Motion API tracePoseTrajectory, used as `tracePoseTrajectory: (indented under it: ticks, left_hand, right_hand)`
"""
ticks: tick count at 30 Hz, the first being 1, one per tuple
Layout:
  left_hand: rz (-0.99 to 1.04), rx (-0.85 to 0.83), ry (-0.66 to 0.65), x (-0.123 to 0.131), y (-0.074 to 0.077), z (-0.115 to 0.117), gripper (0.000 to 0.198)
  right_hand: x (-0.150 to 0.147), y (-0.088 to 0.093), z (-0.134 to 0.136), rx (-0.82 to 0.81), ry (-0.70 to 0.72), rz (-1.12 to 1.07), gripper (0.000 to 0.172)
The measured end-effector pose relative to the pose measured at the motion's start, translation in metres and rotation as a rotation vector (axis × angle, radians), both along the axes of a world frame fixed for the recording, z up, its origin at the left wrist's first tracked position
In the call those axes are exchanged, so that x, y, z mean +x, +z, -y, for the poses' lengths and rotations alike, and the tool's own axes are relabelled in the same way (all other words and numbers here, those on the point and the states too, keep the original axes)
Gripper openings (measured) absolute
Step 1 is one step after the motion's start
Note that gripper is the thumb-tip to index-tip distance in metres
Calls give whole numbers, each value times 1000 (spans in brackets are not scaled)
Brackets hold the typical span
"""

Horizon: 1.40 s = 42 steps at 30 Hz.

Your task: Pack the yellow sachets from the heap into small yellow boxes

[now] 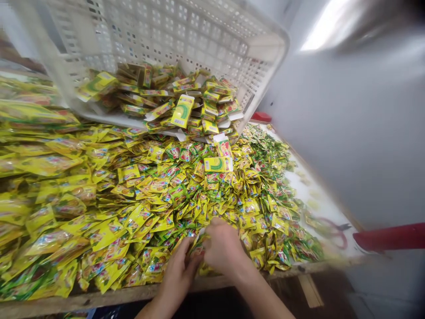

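My left hand [179, 268] is low in the middle, just above the near edge of the table, its thumb and fingers closed around a small printed box [198, 244] that is mostly hidden. My right hand [223, 248] bends over the same box from the right, fingers curled together; what its fingertips pinch is out of sight. Around both hands spreads a deep heap of small yellow and green sachets [149, 186]. On the heap beyond my hands lies a yellow box [217, 164] with a white end flap.
A white perforated plastic crate [265, 75] lies tipped toward me at the back, with many small yellow boxes [182, 110] spilling from it. Scissors [335, 232] with a pinkish handle and a red bar-like object [392, 238] are at the right. A pale wall [348, 119] borders the table.
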<state>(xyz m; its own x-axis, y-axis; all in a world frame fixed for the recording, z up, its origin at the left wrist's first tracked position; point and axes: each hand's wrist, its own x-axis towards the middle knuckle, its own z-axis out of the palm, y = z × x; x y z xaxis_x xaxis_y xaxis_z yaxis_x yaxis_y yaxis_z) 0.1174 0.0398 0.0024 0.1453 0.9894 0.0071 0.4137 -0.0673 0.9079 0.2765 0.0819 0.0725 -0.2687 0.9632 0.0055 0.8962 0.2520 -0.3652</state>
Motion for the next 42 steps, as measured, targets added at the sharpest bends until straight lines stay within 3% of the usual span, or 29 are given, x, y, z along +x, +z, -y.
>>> tracePoseTrajectory:
  ticks: [4,8,11,13,16,20,25,27,29,32,35,40,42]
  left_hand:
    - [155,-92,-64,-5,-1,0,27]
    - [276,-131,-80,-7,-1,0,21]
    - [279,-137,-64,-7,-1,1,25]
    - [330,-155,-41,-8,-4,0,31]
    - [494,-225,-25,-10,-8,-1,35]
    - [562,-255,-29,-13,-10,-1,39]
    - [446,-249,-54,-17,-6,2,41]
    - [428,-273,-39,-19,-3,3,41]
    - [447,-332,-1,-20,1,5,39]
    - [492,-438,6,-21,12,6,37]
    - [480,-455,-96,-25,22,2,30]
    - [322,-262,72,-35,18,-4,28]
    - [238,-176,89,-38,12,-4,27]
  right_hand:
    - [4,2,-3,-47,147,-91,13]
    - [0,-4,-2,-24,61,-110,3]
    - [0,0,3,-80,141,-147,5]
    - [4,8,6,-116,229,-230,16]
    - [11,15,6,-118,204,-378,34]
    - [7,2,4,-25,219,-414,7]
    - [1,-18,14,4,335,-368,9]
    - [5,-22,21,-10,223,-532,12]
    - [9,-30,28,-51,11,-754,15]
    - [8,-45,38,-338,-234,-1082,17]
    - [-2,-55,44,-588,-278,-1261,19]
    - [-11,-47,39,-279,-164,-1216,19]
    - [-11,-46,35,-264,-151,-1201,18]
